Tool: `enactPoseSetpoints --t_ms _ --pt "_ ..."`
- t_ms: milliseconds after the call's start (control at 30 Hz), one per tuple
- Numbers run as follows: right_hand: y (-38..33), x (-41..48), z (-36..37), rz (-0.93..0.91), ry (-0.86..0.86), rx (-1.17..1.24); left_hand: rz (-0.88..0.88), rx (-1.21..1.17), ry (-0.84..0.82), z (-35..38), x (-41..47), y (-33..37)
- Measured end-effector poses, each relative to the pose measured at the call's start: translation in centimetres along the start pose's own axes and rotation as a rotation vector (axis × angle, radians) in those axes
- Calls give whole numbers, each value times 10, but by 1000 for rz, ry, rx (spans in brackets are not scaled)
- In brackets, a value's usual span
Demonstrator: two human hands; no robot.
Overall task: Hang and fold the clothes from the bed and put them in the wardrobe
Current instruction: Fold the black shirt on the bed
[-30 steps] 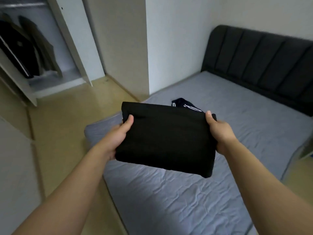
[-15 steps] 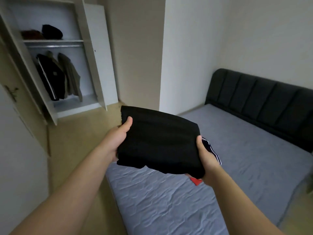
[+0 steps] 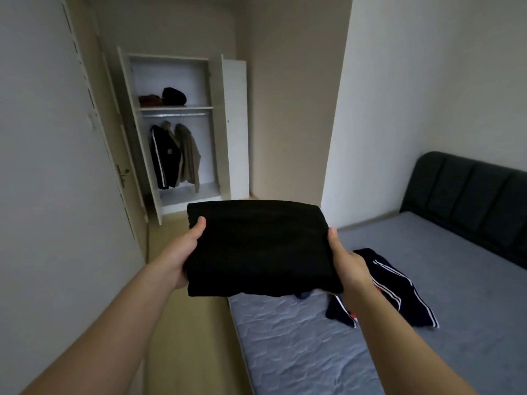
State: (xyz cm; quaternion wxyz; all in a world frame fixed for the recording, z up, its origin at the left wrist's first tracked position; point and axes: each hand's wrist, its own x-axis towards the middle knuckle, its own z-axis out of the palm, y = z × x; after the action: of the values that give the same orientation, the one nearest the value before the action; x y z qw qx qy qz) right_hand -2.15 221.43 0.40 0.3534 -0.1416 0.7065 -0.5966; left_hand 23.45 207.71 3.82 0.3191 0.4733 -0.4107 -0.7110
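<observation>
I hold a folded black garment [image 3: 259, 246] flat in front of me, above the corner of the bed [image 3: 313, 343]. My left hand [image 3: 182, 252] grips its left edge, thumb on top. My right hand [image 3: 349, 263] grips its right edge, fingers hidden beneath. A dark navy garment with white stripes [image 3: 396, 292] lies crumpled on the grey mattress, right of my right wrist. The white wardrobe [image 3: 182, 81] stands open ahead across the floor, with folded dark and reddish items on its shelf and two jackets [image 3: 174, 158] hanging below.
A closed door with a handle [image 3: 122, 173] is on the left wall. A wall corner [image 3: 336, 138] juts out between wardrobe and bed. The dark padded headboard [image 3: 470, 195] stands at the right. Wooden floor [image 3: 182, 323] runs from me to the wardrobe.
My view has swung left from the bed toward the wardrobe, which now sits ahead. Both hands still hold the black garment. The striped garment now shows to the right of my hands.
</observation>
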Motion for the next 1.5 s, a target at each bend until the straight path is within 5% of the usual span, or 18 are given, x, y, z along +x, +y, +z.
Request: enactPoseSetpoints --t_ms 233,533,700,833,933,1167,1500 --pt "-15 -1 111 126 -48 206 89 -16 8 -59 41 63" --pt "-36 59 212 1 -25 291 217 -23 125 -99 92 119" --pt "-55 92 251 290 -446 801 351 -156 198 -79 131 136" --pt "-69 101 309 274 -863 569 506 -154 256 -54 171 154" --pt "-84 116 352 211 -970 521 577 -105 312 -55 207 167" --pt "-107 183 465 99 -871 606 587 -184 226 -119 304 218" --pt "-177 317 624 -13 -672 446 355 -320 173 -206 480 348"
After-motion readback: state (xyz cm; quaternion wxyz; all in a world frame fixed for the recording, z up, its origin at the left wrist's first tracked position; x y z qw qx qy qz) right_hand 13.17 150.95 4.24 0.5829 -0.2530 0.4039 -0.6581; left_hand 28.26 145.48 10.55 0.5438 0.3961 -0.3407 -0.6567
